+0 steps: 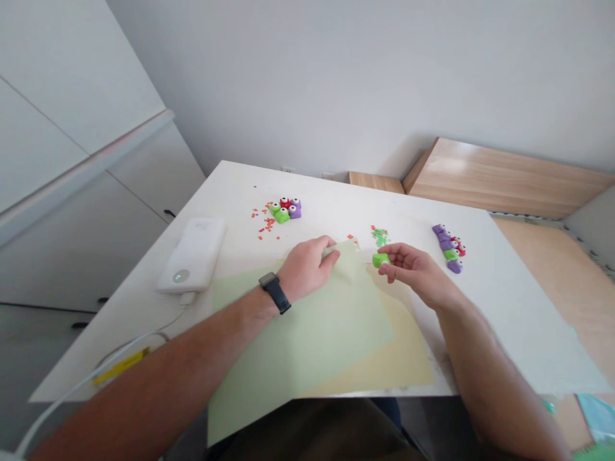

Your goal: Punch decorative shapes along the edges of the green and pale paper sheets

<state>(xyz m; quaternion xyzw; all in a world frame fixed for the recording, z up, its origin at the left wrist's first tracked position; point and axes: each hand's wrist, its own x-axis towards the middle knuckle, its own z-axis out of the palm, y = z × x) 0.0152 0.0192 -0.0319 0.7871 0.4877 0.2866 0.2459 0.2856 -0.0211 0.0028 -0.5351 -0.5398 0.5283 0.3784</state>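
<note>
My left hand, with a dark watch on its wrist, pinches the far corner of a pale green sheet of paper lying on the white table. A pale yellow sheet lies under it, sticking out to the right. My right hand holds a small green paper punch between thumb and fingers, just right of the green sheet's corner. Small green paper bits lie just beyond the punch.
A cluster of green, red and purple punches sits at the far left-middle with red paper bits around it. A row of purple, red and green punches lies at the right. A white power bank with a cable rests at the left.
</note>
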